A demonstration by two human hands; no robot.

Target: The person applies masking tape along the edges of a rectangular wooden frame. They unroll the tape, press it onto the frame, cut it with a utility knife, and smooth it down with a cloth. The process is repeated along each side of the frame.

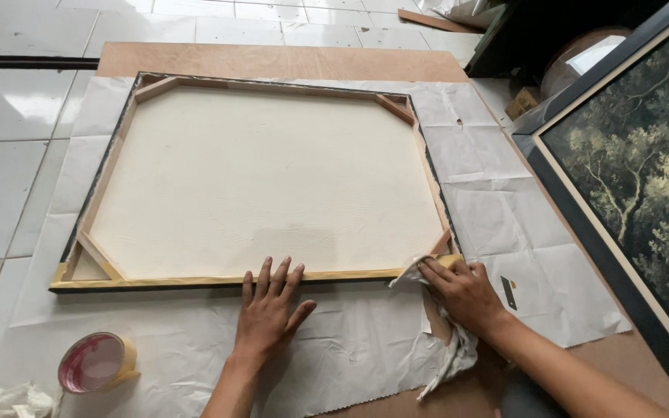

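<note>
**Canvas Frame Steadied and Wiped at Its Near Edge**

A stretched canvas [265,182] is laid face down on white paper sheets [497,224], which are spread over a brown board [272,60] on the tiled floor [9,155]. Its wooden frame and corner braces are turned upward. The left hand [269,310] is laid open and flat, fingers spread, on the paper at the near edge of the frame, the fingertips touching the wood. The right hand [462,292] is closed on a white cloth [447,348], which is pressed against the near right corner of the frame. A roll of tape [96,361] is seen near the near left corner of the paper. A framed landscape painting [636,178] is placed along the right edge of the board.
</note>
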